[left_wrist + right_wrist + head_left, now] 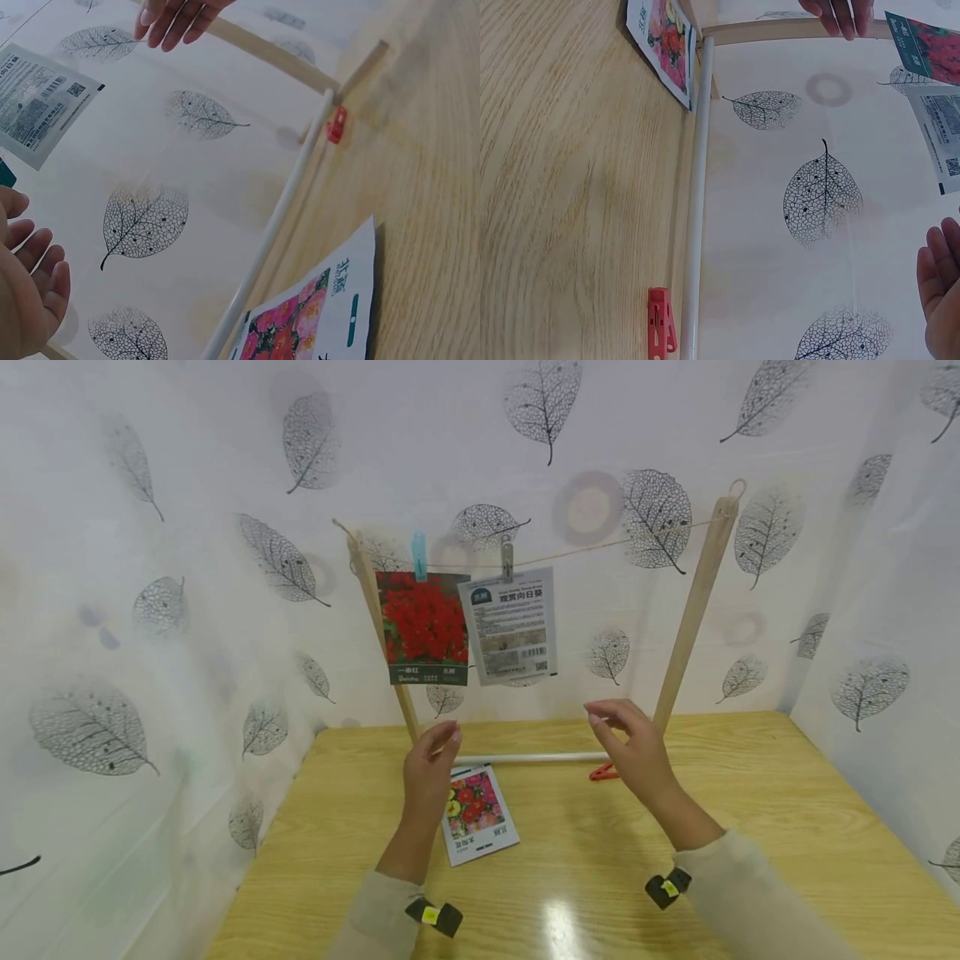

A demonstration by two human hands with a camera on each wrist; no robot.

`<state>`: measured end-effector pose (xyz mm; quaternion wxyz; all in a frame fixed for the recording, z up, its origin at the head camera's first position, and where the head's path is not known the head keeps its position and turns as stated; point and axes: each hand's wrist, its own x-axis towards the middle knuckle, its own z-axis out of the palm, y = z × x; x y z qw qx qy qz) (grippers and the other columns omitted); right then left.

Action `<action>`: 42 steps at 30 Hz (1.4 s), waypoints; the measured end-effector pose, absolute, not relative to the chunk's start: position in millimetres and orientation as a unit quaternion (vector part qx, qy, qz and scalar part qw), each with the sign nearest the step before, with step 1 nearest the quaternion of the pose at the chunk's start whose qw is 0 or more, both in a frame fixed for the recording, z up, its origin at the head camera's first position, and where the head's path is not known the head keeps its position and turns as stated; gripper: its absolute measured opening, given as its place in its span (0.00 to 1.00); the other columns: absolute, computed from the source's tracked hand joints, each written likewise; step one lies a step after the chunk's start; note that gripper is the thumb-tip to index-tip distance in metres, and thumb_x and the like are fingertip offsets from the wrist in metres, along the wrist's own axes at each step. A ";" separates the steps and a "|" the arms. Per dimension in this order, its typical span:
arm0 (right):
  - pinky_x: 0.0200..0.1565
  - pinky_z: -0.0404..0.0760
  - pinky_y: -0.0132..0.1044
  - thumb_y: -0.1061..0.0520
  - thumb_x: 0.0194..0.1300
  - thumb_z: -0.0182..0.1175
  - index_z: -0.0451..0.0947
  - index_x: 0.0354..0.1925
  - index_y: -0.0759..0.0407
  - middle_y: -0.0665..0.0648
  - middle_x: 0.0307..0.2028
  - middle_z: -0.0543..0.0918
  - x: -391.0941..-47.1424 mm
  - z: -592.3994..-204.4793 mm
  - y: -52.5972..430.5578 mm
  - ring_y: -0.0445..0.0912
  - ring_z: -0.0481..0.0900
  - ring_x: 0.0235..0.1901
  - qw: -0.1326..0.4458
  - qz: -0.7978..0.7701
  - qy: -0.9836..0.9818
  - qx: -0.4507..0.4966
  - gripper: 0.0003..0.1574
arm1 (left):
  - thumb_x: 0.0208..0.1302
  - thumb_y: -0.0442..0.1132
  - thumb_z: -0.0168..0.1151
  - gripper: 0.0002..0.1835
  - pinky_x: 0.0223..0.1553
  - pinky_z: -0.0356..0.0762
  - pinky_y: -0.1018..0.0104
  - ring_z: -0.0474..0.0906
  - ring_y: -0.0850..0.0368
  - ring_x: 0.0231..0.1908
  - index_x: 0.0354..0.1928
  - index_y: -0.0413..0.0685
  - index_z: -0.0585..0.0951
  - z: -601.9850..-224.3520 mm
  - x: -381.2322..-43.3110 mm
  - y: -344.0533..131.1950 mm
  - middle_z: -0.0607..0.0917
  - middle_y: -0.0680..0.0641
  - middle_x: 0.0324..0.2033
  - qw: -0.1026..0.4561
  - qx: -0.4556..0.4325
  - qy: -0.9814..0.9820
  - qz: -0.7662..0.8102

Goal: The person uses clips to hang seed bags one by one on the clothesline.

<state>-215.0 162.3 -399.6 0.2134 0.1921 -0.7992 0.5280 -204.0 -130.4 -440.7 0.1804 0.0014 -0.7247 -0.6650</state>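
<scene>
My left hand point(432, 770) is raised over the table with nothing in it, fingers loosely bent, just above a seed packet with mixed flowers point(480, 817) lying on the wood. On the other side, my right hand point(633, 747) hovers empty near a red clothespin point(603, 772). Above, a red-flower seed packet point(424, 631) hangs from a string, held by a blue clothespin point(419, 557). Beside it a grey clothespin point(507, 560) holds a white seed packet point(513, 631), its printed back facing me. The right wrist view shows the red clothespin point(658, 322) lying by the white rod.
The string point(600, 545) runs between two wooden posts, the left point(405, 706) and the right point(693, 610). A white rod point(536, 757) joins them low down, near the back of the wooden table point(585, 877). Behind stands a leaf-patterned curtain point(465, 435).
</scene>
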 end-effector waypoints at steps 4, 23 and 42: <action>0.53 0.74 0.16 0.64 0.73 0.58 0.81 0.52 0.65 0.63 0.49 0.83 -217.2 -407.2 164.6 0.40 0.79 0.46 0.211 0.529 -0.800 0.191 0.13 | 0.71 0.46 0.63 0.18 0.57 0.79 0.71 0.80 0.55 0.57 0.58 0.46 0.81 -442.9 -202.4 -129.8 0.84 0.44 0.57 0.182 0.001 -0.724 -0.666; 0.51 0.77 0.18 0.60 0.73 0.60 0.83 0.53 0.59 0.59 0.48 0.84 -227.8 -442.2 177.4 0.37 0.80 0.46 0.211 0.540 -0.792 0.191 0.13 | 0.70 0.45 0.64 0.19 0.53 0.78 0.76 0.79 0.53 0.58 0.59 0.47 0.81 -458.8 -203.4 -132.2 0.84 0.45 0.57 0.165 0.029 -0.731 -0.661; 0.44 0.80 0.18 0.59 0.74 0.59 0.80 0.56 0.63 0.63 0.52 0.82 -225.5 -463.3 185.6 0.27 0.78 0.43 0.169 0.547 -0.806 0.153 0.15 | 0.70 0.48 0.64 0.20 0.61 0.79 0.54 0.80 0.49 0.59 0.60 0.50 0.81 -467.5 -201.1 -137.7 0.84 0.45 0.58 0.136 0.055 -0.744 -0.652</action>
